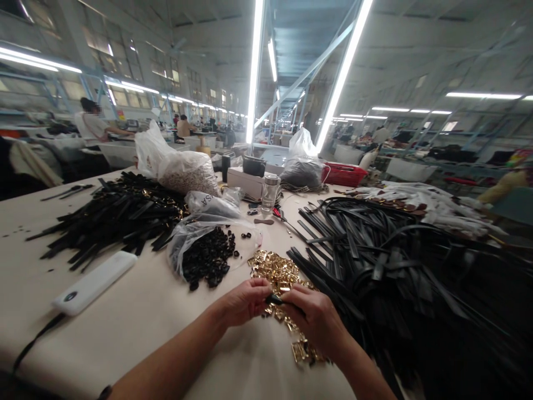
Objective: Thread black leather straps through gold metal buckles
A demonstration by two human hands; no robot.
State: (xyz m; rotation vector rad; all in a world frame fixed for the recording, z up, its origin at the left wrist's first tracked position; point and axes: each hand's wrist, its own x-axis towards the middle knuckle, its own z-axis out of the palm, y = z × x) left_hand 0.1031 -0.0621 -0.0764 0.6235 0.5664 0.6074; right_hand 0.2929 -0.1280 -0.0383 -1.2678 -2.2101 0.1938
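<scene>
My left hand [249, 301] is closed in a pinch at the tip of a short black strap [273, 299]; what exactly its fingertips hold is hidden. My right hand [312, 311] is wrapped round the same strap, much of which its fingers cover. Both hands are close together over a pile of gold metal buckles [277, 268], which spreads on under my right wrist. Left of the pile, small black loops [208, 256] spill from an open clear plastic bag [177, 244]. A large heap of black straps [375, 250] lies right of my right hand.
Finished-looking black straps with gold fittings [120, 211] are heaped at the left. A white power bank [95, 282] with a cable lies nearer. Behind stand a glass bottle [271, 193], filled plastic bags [187, 169] and a red basket [343, 174]. Other people work farther back.
</scene>
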